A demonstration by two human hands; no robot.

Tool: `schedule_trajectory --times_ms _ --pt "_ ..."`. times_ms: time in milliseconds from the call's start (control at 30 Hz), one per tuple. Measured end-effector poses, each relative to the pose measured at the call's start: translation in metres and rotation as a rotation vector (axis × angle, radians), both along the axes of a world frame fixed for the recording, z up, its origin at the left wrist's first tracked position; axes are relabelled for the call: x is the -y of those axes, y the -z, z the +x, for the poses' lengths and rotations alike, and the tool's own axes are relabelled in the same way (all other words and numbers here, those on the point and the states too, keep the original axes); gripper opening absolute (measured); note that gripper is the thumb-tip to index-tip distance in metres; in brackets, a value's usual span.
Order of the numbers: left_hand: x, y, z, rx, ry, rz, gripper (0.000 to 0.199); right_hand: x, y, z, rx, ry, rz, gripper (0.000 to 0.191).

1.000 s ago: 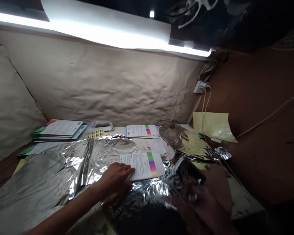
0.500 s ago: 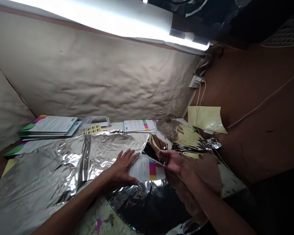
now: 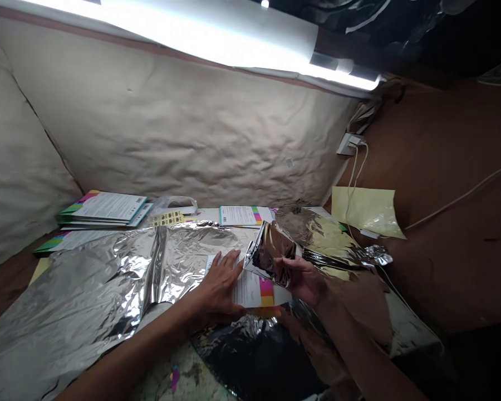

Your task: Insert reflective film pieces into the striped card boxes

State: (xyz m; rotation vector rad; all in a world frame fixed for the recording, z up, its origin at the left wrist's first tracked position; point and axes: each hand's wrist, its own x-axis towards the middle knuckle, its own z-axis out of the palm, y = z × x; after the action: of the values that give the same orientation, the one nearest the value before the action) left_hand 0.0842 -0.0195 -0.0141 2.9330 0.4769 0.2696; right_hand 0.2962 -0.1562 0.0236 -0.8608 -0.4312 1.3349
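Observation:
My left hand (image 3: 222, 287) lies with spread fingers on a printed white card (image 3: 250, 293) that has a pink and yellow band at its right end. My right hand (image 3: 303, 278) pinches a piece of silver foil (image 3: 271, 252), raised and folded over the card's upper right part. Beneath the card spreads a large shiny foil sheet (image 3: 267, 356), dark with reflections near me. The foil hides part of the card.
Printed cards are stacked (image 3: 108, 207) at the back left, beside yellow labels (image 3: 169, 218) and a clear plastic bag. Another card (image 3: 240, 215) lies at the back. More foil (image 3: 108, 273) covers the left. Cables hang by a yellow sheet (image 3: 365, 209) at the right.
The whole view has shifted, so the scene sits a little further right. The foil in my right hand now spreads wider and stands higher over the card. My left hand still rests on the card.

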Motion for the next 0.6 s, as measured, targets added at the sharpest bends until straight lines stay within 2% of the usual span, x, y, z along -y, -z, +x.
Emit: schedule_trajectory --times_ms 200,400,600 --pt "0.011 -0.011 0.005 -0.013 0.006 0.1 0.107 0.012 -0.003 0.01 -0.027 0.007 -0.079 0.007" --pt "0.018 -0.017 0.005 0.006 -0.004 0.159 0.108 0.015 -0.008 0.01 0.143 -0.138 -0.02 0.014" --pt "0.02 -0.02 0.003 0.048 0.003 0.162 0.113 0.006 0.0 -0.007 -0.08 0.009 0.039 0.013"
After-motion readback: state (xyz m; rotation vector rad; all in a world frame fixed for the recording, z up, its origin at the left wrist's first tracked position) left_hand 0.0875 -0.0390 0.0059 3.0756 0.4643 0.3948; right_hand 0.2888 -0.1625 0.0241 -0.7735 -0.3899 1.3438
